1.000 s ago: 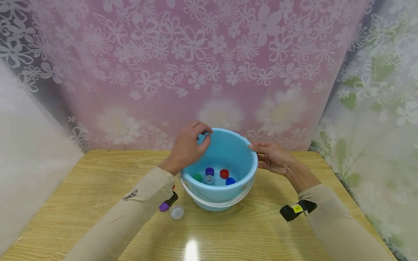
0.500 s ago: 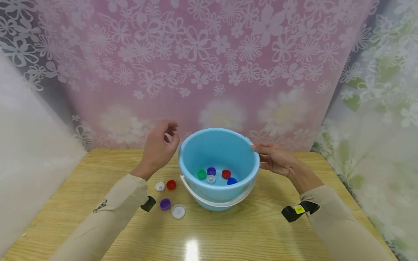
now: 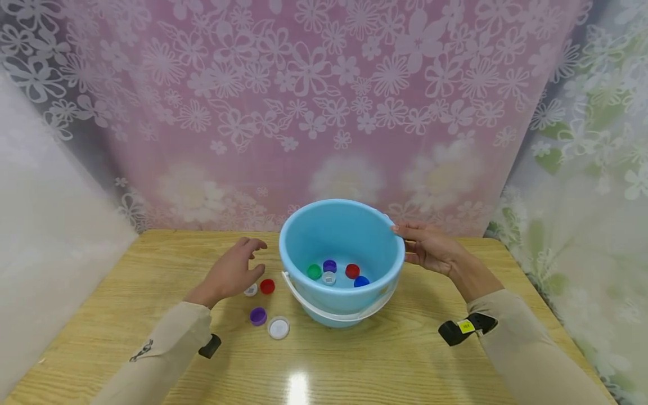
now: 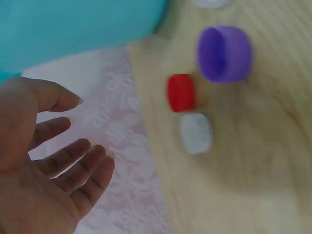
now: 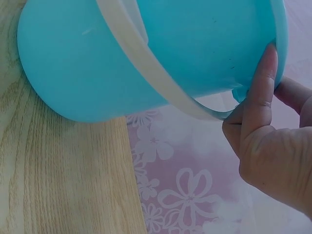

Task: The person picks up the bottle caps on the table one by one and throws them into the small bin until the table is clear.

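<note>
My left hand (image 3: 229,274) is wide, empty, near a round red plastic cap (image 3: 267,287). My right hand (image 3: 430,248) grips the round light-blue plastic bucket (image 3: 341,228) at its rim.

We count 1 bucket (image 3: 341,304), 1 table (image 3: 390,365), 1 left hand (image 3: 230,273), 1 right hand (image 3: 430,248). We've got 9 caps (image 3: 258,316): 2 red, 2 purple, 1 green, 1 blue, 3 white or clear.

The bucket (image 3: 341,242) blocks the middle of the far edge of the table (image 3: 364,360), with caps (image 3: 258,316) obstructing the bucket's left. The far left corner offers passage.
</note>
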`<control>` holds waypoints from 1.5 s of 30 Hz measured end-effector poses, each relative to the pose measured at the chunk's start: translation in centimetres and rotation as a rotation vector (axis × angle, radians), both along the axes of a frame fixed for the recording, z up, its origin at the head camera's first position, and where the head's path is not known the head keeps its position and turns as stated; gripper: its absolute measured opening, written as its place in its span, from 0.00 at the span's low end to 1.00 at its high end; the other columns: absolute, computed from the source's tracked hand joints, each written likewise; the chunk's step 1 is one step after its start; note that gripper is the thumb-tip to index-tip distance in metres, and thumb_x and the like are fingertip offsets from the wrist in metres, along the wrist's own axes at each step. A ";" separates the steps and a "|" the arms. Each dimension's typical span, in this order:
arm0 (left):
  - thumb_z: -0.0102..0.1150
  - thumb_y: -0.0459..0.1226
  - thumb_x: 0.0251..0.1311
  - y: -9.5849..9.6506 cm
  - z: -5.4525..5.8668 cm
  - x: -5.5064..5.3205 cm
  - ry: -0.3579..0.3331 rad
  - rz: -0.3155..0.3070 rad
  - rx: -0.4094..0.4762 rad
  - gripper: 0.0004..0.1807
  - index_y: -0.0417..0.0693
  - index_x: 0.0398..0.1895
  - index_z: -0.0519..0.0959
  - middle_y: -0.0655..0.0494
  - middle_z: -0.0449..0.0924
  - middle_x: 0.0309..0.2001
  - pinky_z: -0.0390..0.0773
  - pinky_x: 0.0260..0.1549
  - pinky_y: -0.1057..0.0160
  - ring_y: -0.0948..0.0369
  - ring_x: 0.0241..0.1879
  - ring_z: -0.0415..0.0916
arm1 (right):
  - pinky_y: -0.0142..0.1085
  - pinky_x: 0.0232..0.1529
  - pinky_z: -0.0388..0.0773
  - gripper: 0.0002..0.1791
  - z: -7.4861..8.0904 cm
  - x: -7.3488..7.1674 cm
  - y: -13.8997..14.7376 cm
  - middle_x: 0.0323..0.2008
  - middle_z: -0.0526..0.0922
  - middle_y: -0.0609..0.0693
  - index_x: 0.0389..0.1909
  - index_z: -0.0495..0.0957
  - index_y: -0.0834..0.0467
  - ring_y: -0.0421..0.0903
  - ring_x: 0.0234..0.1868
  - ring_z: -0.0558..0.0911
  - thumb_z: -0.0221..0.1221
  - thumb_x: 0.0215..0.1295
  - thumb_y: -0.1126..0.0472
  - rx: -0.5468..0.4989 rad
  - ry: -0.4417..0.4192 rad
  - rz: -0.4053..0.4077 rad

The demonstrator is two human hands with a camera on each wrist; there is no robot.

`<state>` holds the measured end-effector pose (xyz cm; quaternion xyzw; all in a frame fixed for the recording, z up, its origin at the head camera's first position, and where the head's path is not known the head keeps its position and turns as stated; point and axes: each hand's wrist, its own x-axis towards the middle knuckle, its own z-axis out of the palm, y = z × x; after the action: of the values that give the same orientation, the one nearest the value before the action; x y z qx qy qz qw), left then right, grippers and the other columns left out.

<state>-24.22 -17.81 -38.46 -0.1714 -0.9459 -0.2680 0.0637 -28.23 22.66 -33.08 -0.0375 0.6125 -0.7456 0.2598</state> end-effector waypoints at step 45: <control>0.61 0.29 0.54 -1.7 -5.7 0.9 -0.085 0.028 -0.161 0.07 0.40 0.37 0.80 0.50 0.73 0.35 0.77 0.44 0.51 0.55 0.35 0.74 | 0.39 0.41 0.81 0.16 0.0 0.2 0.0 0.43 0.79 0.56 0.51 0.73 0.64 0.50 0.40 0.84 0.56 0.70 0.58 0.005 0.016 -0.005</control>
<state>-23.28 -19.54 -44.19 -0.1510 -0.9686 -0.1971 0.0133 -28.06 22.67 -33.10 -0.0415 0.6165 -0.7444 0.2531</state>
